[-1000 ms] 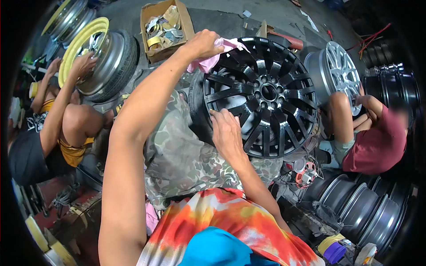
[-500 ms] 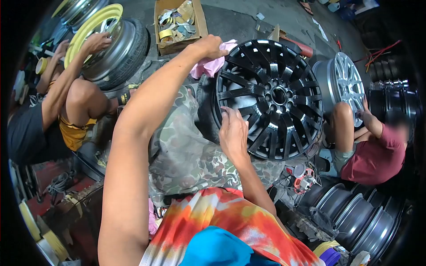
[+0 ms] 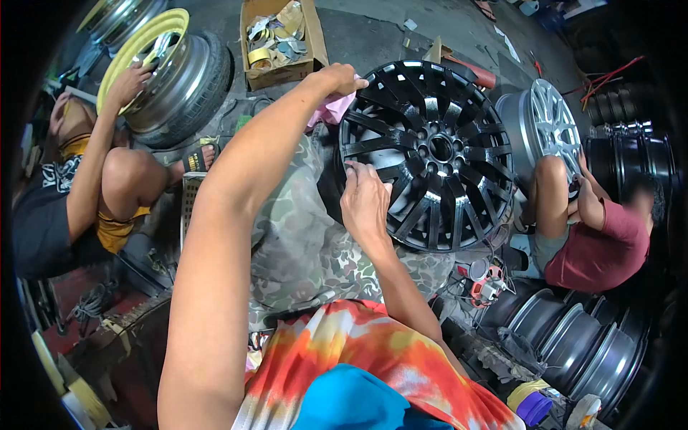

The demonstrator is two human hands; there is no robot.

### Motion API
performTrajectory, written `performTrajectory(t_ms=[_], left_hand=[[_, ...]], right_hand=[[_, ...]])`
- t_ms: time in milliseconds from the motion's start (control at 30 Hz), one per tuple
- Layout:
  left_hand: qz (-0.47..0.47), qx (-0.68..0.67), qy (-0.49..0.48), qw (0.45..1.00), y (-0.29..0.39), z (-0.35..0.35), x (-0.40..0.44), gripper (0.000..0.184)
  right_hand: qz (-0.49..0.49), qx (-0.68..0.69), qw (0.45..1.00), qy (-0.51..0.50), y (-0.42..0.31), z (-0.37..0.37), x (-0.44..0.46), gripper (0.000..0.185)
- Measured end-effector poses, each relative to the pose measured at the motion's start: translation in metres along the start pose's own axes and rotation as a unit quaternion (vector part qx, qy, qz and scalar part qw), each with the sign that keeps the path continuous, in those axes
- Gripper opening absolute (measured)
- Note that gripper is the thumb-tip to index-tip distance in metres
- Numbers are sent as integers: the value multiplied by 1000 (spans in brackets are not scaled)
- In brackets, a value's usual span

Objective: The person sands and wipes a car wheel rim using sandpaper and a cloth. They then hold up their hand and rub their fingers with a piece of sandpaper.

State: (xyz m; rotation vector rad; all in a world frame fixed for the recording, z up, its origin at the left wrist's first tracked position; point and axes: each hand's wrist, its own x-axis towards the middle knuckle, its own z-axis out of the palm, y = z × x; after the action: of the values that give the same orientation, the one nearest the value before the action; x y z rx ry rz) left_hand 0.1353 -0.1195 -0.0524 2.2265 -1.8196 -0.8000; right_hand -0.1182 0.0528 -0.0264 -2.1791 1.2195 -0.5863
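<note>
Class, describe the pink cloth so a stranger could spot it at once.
Find the large black wheel, right of centre. At its upper-left rim is the person's left hand, with the cloth bunched under it. Soft pink fabric sets it apart from the black wheel and brown cardboard box.

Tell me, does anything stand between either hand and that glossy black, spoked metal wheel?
Nothing visible blocks the right hand at the edge of the black wheel. The left hand holds a crumpled pink cloth beside the wheel; nothing else shows between them.
</note>
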Motion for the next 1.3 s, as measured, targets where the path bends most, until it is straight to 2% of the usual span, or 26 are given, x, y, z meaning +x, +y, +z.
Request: performTrajectory(t_ms=[167,233,300,433,467,533,567,600,633,667,767,833,867,900,933,967,1033,1100,1167,1200,1233,1300], left_hand=[[13,-1,4,1000,-3,0,1,75],[-6,-1,-2,1000,1,1,0,76],[-20,-4,10,1000,-1,3,0,77],[-5,-4,5,1000,-10,3,4,77],[-5,-1,13,1000,-10,2,4,78],[-3,2,19,1000,-8,2,7,79],[-8,2,52,999,-7,2,9,80],[-9,1,84,996,-5,3,13,81],[-9,6,107,994,-7,4,19,82],[-6,-4,105,994,-2,0,20,81],[16,-34,106,994,4,0,37,78],[44,-32,78,995,-3,9,68,77],[30,-53,69,996,0,9,70,78],[17,-43,38,998,6,4,70,80],[3,-55,27,998,11,3,69,80],[-13,-66,16,998,15,2,67,81],[3,-92,12,996,7,10,77,79],[21,-119,8,993,9,9,83,77],[-6,-86,-35,996,15,4,79,69],[-1,-111,-28,993,14,4,75,67],[-3,-113,-26,993,12,4,70,67],[-21,-125,-63,990,7,1,57,71]], right_hand=[[-12,3,1000,7,2,-5,-6,26],[2,4,1000,0,1,-1,2,26],[-28,-39,999,13,0,4,10,27],[-30,24,998,-47,9,-26,2,26],[-23,78,996,-47,17,-35,0,25],[27,109,994,5,22,-65,-5,23],[84,122,988,32,26,-85,-9,22],[83,109,986,97,48,-96,-13,24],[134,130,973,134,57,-117,-17,27],[134,136,962,197,76,-130,-22,29],[200,51,929,309,160,-166,-55,32],[251,18,907,339,186,-179,-81,35],[292,7,903,314,201,-181,-99,36],[317,47,899,299,229,-174,-118,33],[341,217,858,316,222,-164,-122,29],[351,381,792,322,214,-146,-124,28],[355,429,773,304,197,-130,-122,26],[362,408,771,329,189,-129,-114,26],[362,354,806,306,196,-131,-115,25],[362,329,806,333,189,-128,-110,25],[361,328,808,330,192,-130,-108,25],[329,282,848,306,210,-138,-104,24]])
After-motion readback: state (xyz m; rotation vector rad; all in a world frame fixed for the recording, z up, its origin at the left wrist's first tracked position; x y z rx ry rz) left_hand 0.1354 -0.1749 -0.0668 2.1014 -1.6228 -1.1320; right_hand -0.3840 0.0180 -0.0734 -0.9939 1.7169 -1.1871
